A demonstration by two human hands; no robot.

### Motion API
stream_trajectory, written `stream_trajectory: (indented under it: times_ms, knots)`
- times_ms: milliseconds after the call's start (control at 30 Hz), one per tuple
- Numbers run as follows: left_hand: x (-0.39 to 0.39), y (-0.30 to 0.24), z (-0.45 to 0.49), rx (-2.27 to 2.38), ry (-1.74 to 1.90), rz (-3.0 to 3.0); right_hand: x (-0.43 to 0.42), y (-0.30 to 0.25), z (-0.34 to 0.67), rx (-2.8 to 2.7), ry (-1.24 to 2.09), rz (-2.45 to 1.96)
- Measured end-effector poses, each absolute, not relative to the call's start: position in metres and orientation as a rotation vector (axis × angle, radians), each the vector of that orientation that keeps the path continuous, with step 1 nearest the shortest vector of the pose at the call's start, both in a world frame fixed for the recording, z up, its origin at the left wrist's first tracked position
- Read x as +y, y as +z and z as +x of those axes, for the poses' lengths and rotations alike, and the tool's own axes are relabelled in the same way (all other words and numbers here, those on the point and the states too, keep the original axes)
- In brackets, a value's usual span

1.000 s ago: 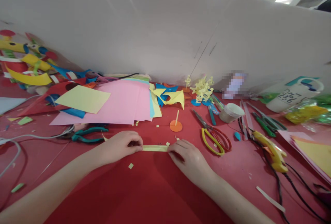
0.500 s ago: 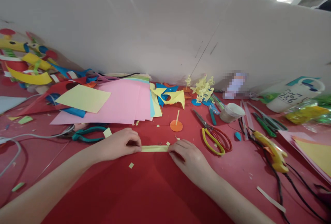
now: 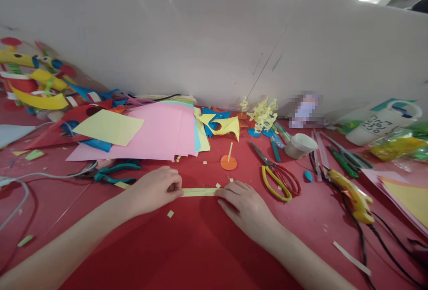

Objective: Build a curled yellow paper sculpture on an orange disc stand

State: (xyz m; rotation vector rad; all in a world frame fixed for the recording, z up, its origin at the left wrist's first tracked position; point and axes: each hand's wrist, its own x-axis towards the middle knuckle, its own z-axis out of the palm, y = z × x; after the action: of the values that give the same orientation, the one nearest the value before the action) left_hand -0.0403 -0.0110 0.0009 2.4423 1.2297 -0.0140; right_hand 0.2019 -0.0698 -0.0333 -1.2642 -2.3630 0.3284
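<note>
A narrow yellow paper strip [image 3: 199, 192] lies flat on the red table [image 3: 187, 245] between my two hands. My left hand [image 3: 156, 188] is closed in a pinch on the strip's left end, and the strip carries on behind it towards the left. My right hand [image 3: 245, 205] presses its bent fingertips on the strip's right end. Just beyond the strip stands an orange paper disc [image 3: 228, 162] with a thin yellow stick upright in it.
Pink and yellow sheets [image 3: 157, 131] are stacked behind the hands. Teal-handled pliers [image 3: 115, 172] lie left, yellow-and-red-handled scissors [image 3: 279, 180] right, then a yellow glue gun [image 3: 352, 194] with black cables. A paper cup [image 3: 300, 145], curled yellow paper pieces [image 3: 264, 116] and a white bottle [image 3: 381, 122] stand by the wall.
The strip's loose left tail, which stood up behind my left hand half a second ago, now lies flat. Both hands stay on the strip's ends.
</note>
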Motion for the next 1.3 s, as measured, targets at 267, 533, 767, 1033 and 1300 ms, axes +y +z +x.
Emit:
stream_trajectory:
  times_ms: [267,533,767,1033,1300]
  knots:
    - [-0.014,0.005,-0.039,1.237,-0.046,2.475,-0.073,-0.027,0.199,-2.604,0.120,-1.290]
    - [-0.016,0.007,-0.035,1.147,0.110,2.519,-0.075,-0.028,0.193,-2.596,-0.011,-1.324]
    - [-0.020,-0.005,-0.035,0.799,0.195,2.636,-0.077,-0.028,0.190,-2.570,0.013,-1.301]
    - [-0.019,-0.005,-0.038,0.866,0.189,2.576,-0.077,-0.015,0.208,-2.536,-0.100,-1.384]
    - [-0.018,-0.002,-0.039,0.892,0.154,2.506,-0.090,-0.006,0.224,-2.436,-0.337,-1.706]
